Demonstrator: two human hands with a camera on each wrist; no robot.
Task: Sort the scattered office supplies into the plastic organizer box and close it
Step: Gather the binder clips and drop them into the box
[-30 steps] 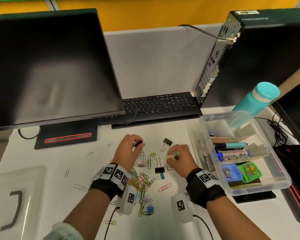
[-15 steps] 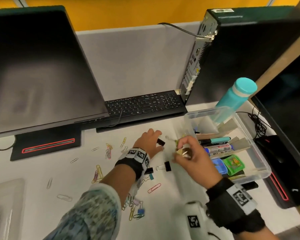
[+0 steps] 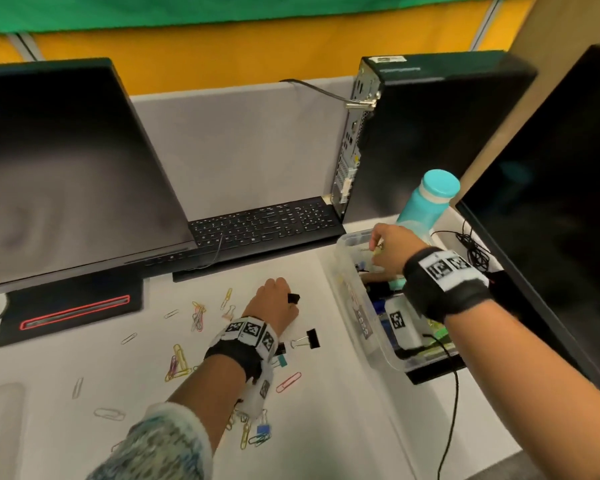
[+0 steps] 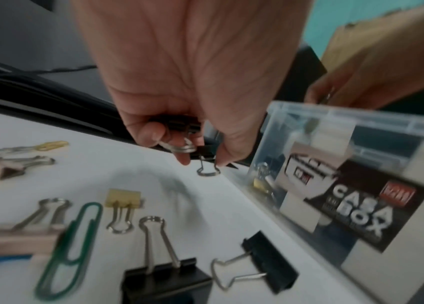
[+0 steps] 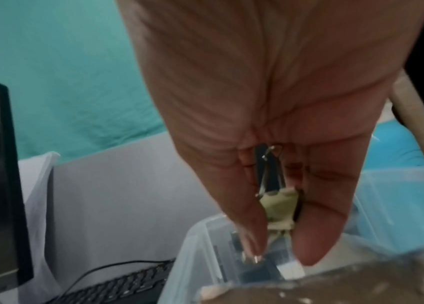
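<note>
You wear a black band with white square-coded tags on each wrist (image 3: 246,341), and a white camera pod (image 3: 400,323) with a trailing black cable hangs under each. Your left arm has a fuzzy, mottled blue-white sleeve (image 3: 160,445).

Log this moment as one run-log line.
left hand: grips black binder clips above desk | right hand: pinches yellow binder clip over organizer box | lid: off
</note>
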